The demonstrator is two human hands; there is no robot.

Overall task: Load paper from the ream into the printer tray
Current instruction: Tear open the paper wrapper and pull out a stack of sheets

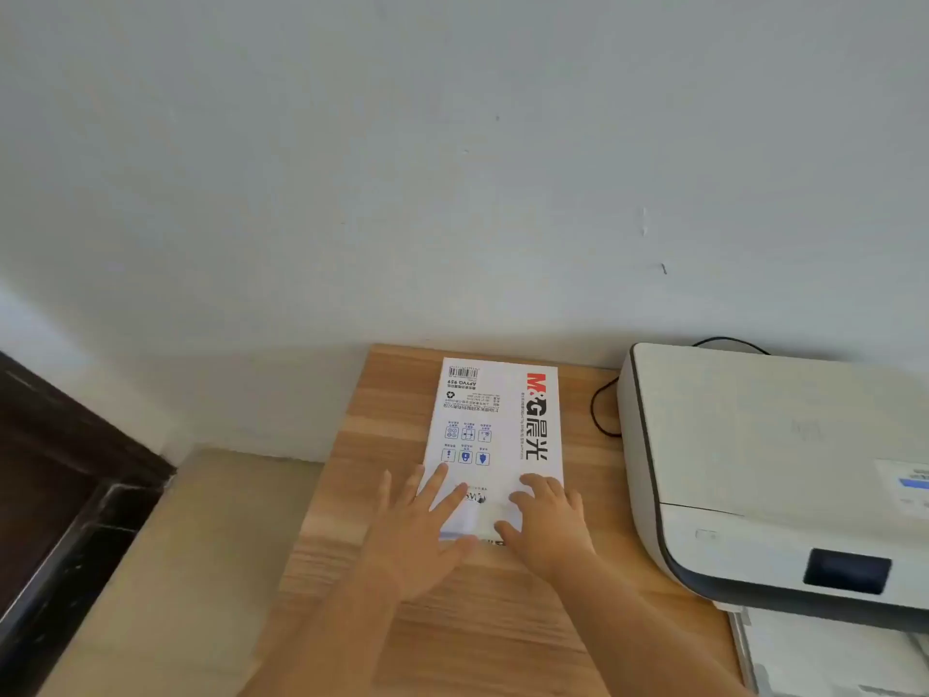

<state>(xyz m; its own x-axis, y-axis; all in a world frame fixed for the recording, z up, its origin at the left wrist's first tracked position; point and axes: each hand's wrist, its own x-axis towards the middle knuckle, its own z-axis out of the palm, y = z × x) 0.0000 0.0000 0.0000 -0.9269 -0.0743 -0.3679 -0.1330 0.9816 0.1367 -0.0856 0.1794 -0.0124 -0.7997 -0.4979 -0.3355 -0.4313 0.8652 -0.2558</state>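
Note:
A wrapped white paper ream (495, 425) with red and black lettering lies flat on the wooden table (382, 430), its long side pointing at the wall. My left hand (420, 530) rests palm down on the ream's near left corner, fingers spread. My right hand (548, 520) lies on the near right corner, fingers curled onto the wrapper's end; whether it grips the flap is unclear. To the right stands the white printer (764, 460) with a dark display. Its pale tray (824, 656) sticks out at the bottom right, partly cut off by the frame.
A black cable (600, 410) loops on the table between ream and printer, by the wall. A white wall stands behind the table. Left of the table's edge lie a beige floor (191, 555) and a dark wooden threshold (65, 475).

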